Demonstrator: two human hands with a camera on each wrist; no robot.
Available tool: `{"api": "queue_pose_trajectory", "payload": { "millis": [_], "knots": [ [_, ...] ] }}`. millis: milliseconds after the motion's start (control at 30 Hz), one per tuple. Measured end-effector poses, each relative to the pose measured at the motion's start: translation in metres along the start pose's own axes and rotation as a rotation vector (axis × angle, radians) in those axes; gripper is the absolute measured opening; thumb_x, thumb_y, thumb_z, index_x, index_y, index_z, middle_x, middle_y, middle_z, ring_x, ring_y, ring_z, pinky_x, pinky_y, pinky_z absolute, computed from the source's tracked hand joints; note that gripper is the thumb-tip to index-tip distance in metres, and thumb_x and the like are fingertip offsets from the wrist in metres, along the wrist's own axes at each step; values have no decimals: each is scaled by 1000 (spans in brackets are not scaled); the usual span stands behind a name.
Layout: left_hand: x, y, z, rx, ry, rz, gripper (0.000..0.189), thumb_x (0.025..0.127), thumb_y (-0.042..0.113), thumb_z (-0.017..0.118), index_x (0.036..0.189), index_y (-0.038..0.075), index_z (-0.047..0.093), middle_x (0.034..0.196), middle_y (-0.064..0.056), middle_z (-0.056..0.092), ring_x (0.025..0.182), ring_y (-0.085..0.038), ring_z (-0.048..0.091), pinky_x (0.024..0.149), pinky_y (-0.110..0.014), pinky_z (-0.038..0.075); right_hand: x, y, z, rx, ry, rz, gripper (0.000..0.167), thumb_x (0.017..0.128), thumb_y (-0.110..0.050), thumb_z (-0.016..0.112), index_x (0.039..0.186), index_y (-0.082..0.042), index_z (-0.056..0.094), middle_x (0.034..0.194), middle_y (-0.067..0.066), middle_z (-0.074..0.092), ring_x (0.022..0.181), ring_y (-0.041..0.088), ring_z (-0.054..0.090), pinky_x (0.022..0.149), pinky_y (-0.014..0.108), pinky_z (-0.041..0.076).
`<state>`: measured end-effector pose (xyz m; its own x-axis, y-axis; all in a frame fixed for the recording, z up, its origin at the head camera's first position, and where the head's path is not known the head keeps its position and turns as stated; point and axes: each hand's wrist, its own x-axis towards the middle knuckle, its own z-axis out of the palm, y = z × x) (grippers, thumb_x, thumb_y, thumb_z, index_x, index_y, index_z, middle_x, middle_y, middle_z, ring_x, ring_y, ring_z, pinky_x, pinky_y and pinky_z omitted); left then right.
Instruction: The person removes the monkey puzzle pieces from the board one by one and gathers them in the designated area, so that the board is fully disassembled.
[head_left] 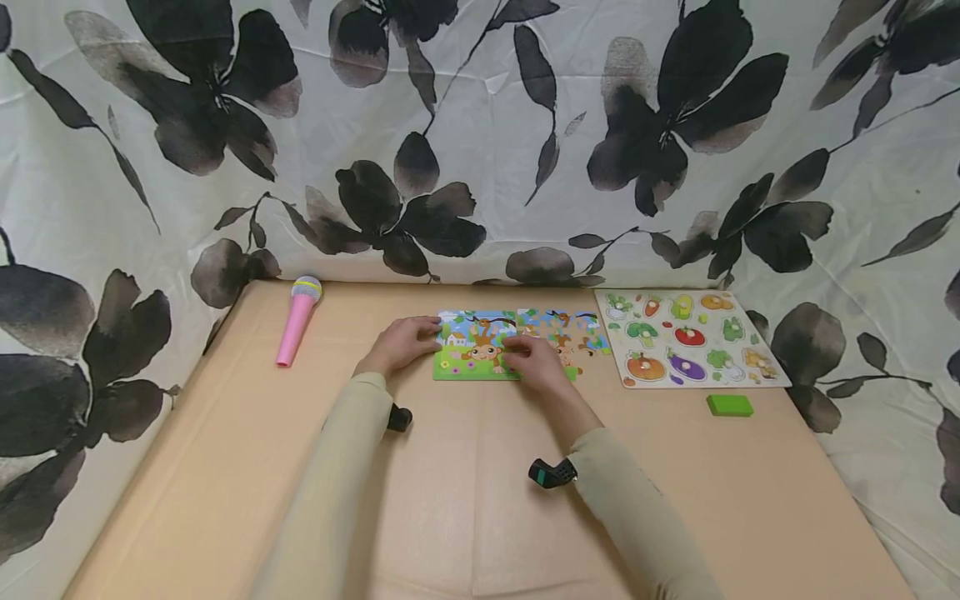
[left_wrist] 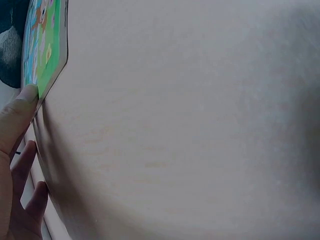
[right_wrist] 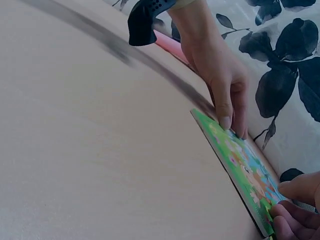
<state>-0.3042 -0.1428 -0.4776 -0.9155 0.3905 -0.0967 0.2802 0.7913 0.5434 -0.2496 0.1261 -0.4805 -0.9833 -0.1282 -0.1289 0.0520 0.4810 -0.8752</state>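
A flat, bright puzzle board (head_left: pixel 476 350) with a monkey, flowers and a green lower strip lies at the table's far middle. My left hand (head_left: pixel 402 346) holds its left edge, the thumb (left_wrist: pixel 29 94) on its printed face near the corner. At the opposite end, my right hand (head_left: pixel 537 364) has thumb and curled fingers pinching the board's right edge. Right beside the board, partly behind the right hand, lie puzzle pieces (head_left: pixel 562 321) with a similar monkey picture. In the right wrist view the board (right_wrist: pixel 240 167) is seen from the side between both hands.
A pink toy microphone (head_left: pixel 297 325) lies at the left back of the table. To the right is a white vegetable board (head_left: pixel 615 350), with a green block (head_left: pixel 730 406) in front of it. A floral cloth (head_left: pixel 495 125) hangs behind the tan table (head_left: pixel 465 500).
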Motion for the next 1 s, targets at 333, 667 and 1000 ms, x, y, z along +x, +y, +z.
{"api": "queue_pose_trajectory", "payload": {
  "millis": [333,667,1000],
  "knots": [
    [0,2,-1,-10,-2,-6,45,94,27,67,134,9,61,149,-1,47,141,-30,36,113,-53,29,1,2,5,-164,-20,-59,34,87,-13,73,121,-9,69,93,3,67,83,18,59,73,34,47],
    [-1,2,-1,-16,1,-5,44,94,26,67,134,8,61,149,-1,47,141,-29,36,114,-52,28,0,1,8,-323,-18,-151,34,85,-9,75,118,-5,71,103,9,60,87,21,54,75,35,45],
    [0,2,-2,-24,-1,-6,45,94,27,67,135,9,61,149,-1,47,141,-29,36,114,-53,28,1,-3,6,-355,-56,-223,33,84,-5,73,118,-2,70,98,11,59,84,20,50,72,31,42]
  ]
}}
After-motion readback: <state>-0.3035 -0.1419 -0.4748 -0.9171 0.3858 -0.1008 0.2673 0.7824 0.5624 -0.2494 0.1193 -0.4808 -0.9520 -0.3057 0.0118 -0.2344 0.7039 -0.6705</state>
